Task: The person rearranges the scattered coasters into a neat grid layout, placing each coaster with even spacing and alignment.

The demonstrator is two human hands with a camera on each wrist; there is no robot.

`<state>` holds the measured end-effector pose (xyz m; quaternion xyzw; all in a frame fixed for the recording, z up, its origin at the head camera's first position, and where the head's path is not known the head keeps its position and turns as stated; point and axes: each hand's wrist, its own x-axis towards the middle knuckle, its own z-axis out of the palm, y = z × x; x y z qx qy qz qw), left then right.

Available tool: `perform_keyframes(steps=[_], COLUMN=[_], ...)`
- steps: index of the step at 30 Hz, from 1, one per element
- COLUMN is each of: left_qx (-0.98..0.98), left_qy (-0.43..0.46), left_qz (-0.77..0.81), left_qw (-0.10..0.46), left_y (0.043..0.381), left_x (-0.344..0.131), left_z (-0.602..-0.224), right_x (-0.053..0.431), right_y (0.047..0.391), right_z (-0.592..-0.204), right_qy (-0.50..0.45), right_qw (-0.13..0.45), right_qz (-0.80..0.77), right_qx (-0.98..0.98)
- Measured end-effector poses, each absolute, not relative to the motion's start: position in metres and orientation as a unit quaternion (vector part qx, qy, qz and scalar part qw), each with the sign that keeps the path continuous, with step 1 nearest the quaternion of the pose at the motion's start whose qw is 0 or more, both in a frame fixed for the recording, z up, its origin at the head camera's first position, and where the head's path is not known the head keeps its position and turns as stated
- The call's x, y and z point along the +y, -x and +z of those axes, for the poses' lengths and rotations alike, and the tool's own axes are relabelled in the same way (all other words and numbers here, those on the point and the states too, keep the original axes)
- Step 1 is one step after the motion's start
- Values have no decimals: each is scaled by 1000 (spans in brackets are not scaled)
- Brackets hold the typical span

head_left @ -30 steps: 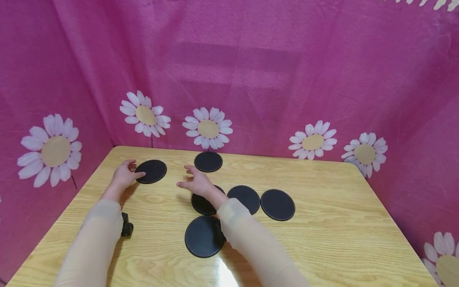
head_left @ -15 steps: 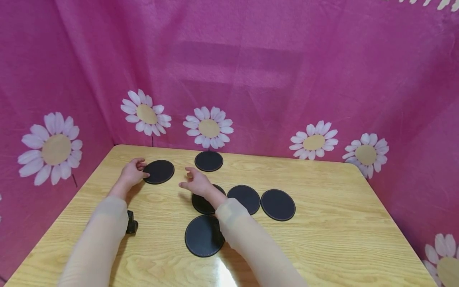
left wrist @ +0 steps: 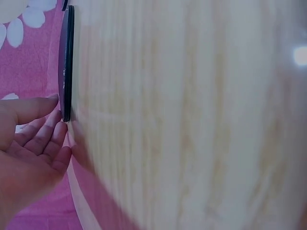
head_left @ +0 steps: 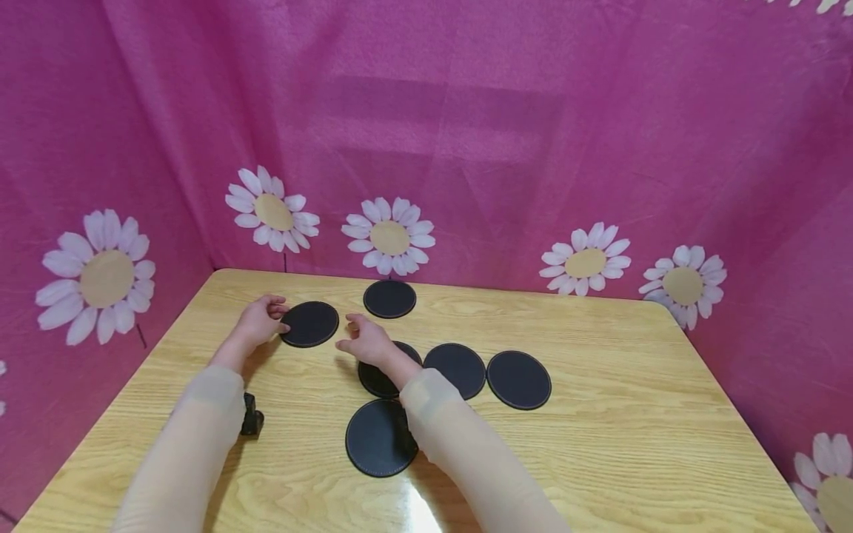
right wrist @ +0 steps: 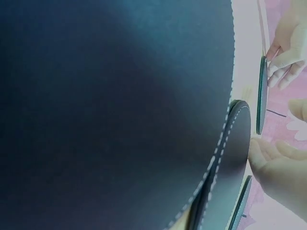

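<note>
My left hand [head_left: 258,326] pinches the left edge of a round black coaster [head_left: 310,324] with stitching round its rim. In the left wrist view the thumb [left wrist: 41,108] presses on the face of that coaster [left wrist: 66,64], fingertips at its edge. To its right, my right hand [head_left: 369,342] holds nothing; thumb and fingers are spread apart, pointing left toward the held coaster. Beneath the right wrist lies another coaster [head_left: 378,379], partly covered by the hand and forearm. A large coaster [right wrist: 115,115] fills much of the right wrist view.
More coasters lie on the wooden table [head_left: 620,429]: one at the back [head_left: 389,299], two side by side [head_left: 455,370] to the right, and a front one [head_left: 378,440] partly behind the right sleeve. A small black object [head_left: 252,417] shows beside the left sleeve. Pink flowered cloth [head_left: 466,148] surrounds the table.
My left hand has moved rightward with the coaster, bringing it nearer my right hand. The right hand has barely shifted, and the other coasters lie as before.
</note>
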<state>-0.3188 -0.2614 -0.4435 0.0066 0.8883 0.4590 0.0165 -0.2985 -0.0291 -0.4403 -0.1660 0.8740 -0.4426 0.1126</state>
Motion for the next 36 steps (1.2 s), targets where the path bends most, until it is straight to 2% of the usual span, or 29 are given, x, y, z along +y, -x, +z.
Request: perform_keyframes(steps=[18,36], left_qx=[873,857], left_qy=[-14,24], left_qz=[485,511], left_qw=[47,70], left_y=[312,307], left_x=[-253,-246], left_z=[-440,-432], right_x=[-31,-34], right_y=[298,296], right_z=[-443,-439], right_qy=[148,141], right_qw=[131,131], right_qz=[-432,-453], right_qx=[880,870])
